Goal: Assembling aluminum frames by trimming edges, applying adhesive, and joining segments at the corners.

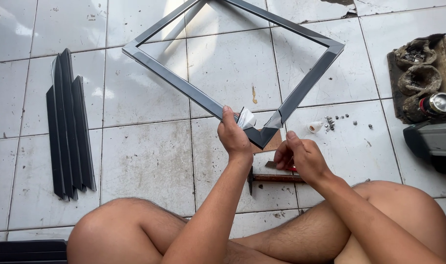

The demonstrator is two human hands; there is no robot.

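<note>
A dark grey picture frame (pixel 242 63) is being held tilted above the tiled floor (pixel 149 156), turned so that it reads as a diamond, its nearest corner pointing down toward the person. That corner is being gripped by the left hand (pixel 234 137), whose fingers are being kept closed around the left-hand rail just above the mitred joint, beside a piece of pale wrapping or tape (pixel 246 119) that is peeling there. The long axis of that rail is running up and to the left, away from the hand.

The right hand (pixel 301 157) is being held lower and to the right of the corner, just below the joint and not touching the frame. Its fingers are being kept curled shut; something small and reddish seems to be pinched in them, but what it is cannot be told. A hammer (pixel 272 178) is lying on the floor directly beneath that hand.

Spare dark frame strips (pixel 69 127) are lying well apart to the left, and small screws (pixel 338 121) are scattered on the floor to the right.
</note>
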